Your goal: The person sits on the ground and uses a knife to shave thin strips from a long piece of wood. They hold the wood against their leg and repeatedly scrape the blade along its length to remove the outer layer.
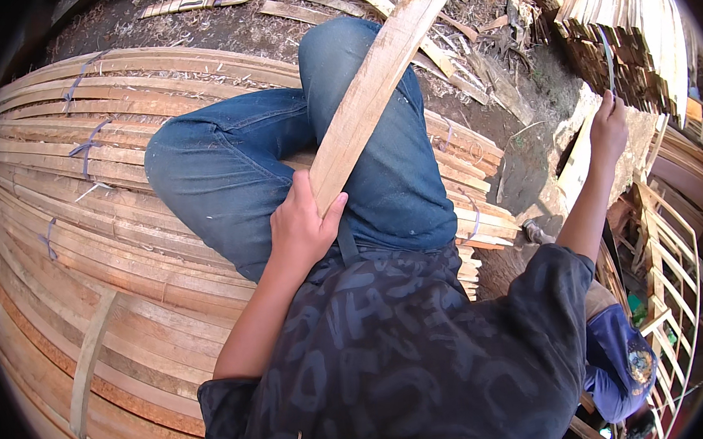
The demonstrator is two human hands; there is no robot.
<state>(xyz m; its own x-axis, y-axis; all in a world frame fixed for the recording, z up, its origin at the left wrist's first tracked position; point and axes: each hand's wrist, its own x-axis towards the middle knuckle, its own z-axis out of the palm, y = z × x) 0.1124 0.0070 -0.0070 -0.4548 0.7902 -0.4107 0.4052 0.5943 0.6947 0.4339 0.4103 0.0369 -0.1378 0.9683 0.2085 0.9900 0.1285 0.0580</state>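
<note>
My left hand [305, 229] is closed around the near end of a wooden plank [379, 83]. The plank slants up and to the right across my knee, and its far end runs out of the top of the view. Out to the right, my right hand [608, 124] is raised and closed on a long, narrow knife [608, 59]. Its thin grey-blue blade points up, well apart from the plank. My fingers hide its handle. The blade overlaps a stack of cut boards [640, 28] in the view.
I sit on long bundled wooden slats [149, 242] tied with blue strips. A short loose slat [93, 364] lies across them at lower left. Scrap wood and shavings [472, 72] cover the ground ahead. At lower right are another person in blue [618, 364] and a slatted wooden frame [673, 270].
</note>
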